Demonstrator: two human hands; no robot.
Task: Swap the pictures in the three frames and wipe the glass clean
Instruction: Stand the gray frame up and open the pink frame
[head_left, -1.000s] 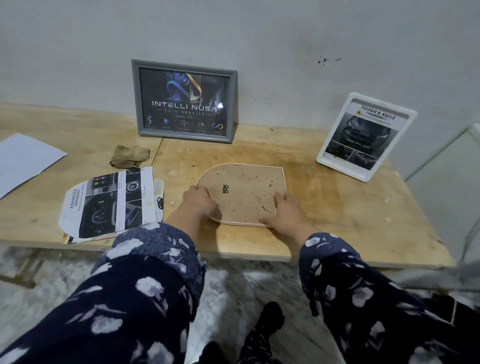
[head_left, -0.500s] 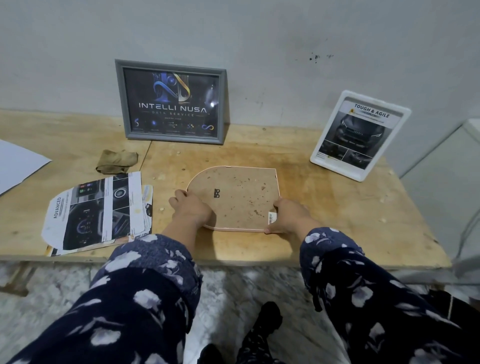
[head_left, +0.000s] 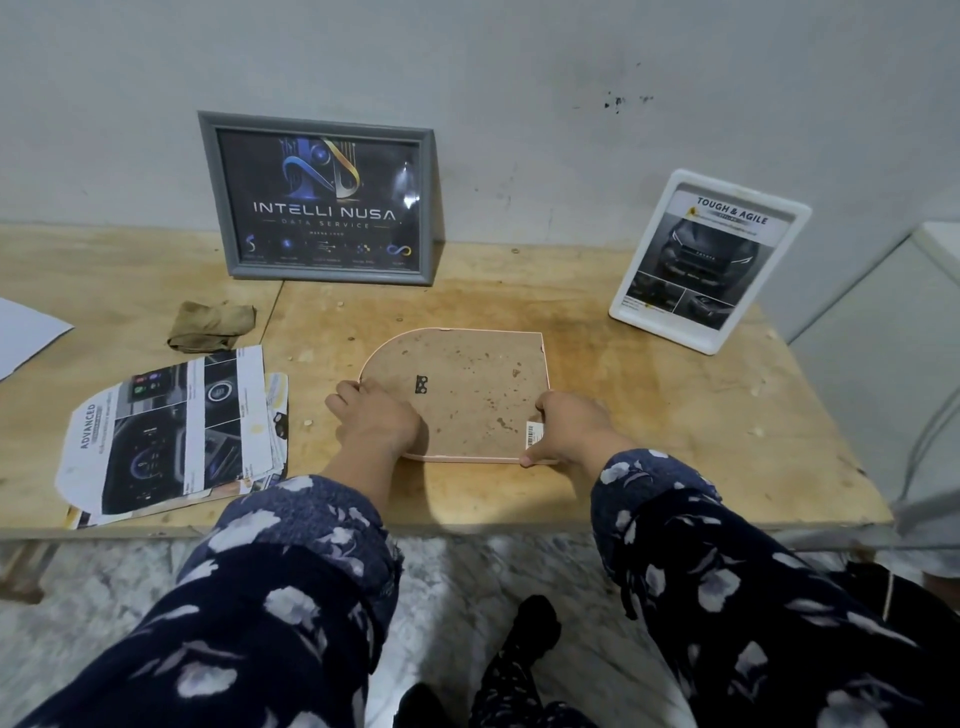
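Currently the pink arch-shaped frame (head_left: 457, 395) lies face down on the wooden table (head_left: 649, 415), brown backing board up, rounded end to the person's left, straight end to the right. A small black hanger fitting (head_left: 421, 384) sits on the backing near the left hand, and a barcode sticker (head_left: 530, 435) is at the near right corner.

Left hand (head_left: 376, 415): resting over the rounded end of the frame, knuckles up, fingers bent down over the edge – fingertips on the backing beside the hanger fitting. Grip narrow, in contact with the frame; whether the fingers hook under the rim cannot be told from this view.

Right hand (head_left: 569, 428): clasped on the near right corner, thumb running along the near edge, fingers curled round the straight end just beside the sticker. Narrow grip, holding the frame.

Other task items: the grey frame (head_left: 317, 200) stands upright against the wall behind, showing a dark "INTELLI NUSA" print. The white frame (head_left: 709, 260) leans at the right rear, showing a "TOUGH & AGILE" car print. A loose stack of printed pictures (head_left: 171, 431) lies flat left of the pink frame, apart from it – top sheet reads "ADVANCED". A crumpled tan cloth (head_left: 210, 325) lies behind that stack, in front of the grey frame.
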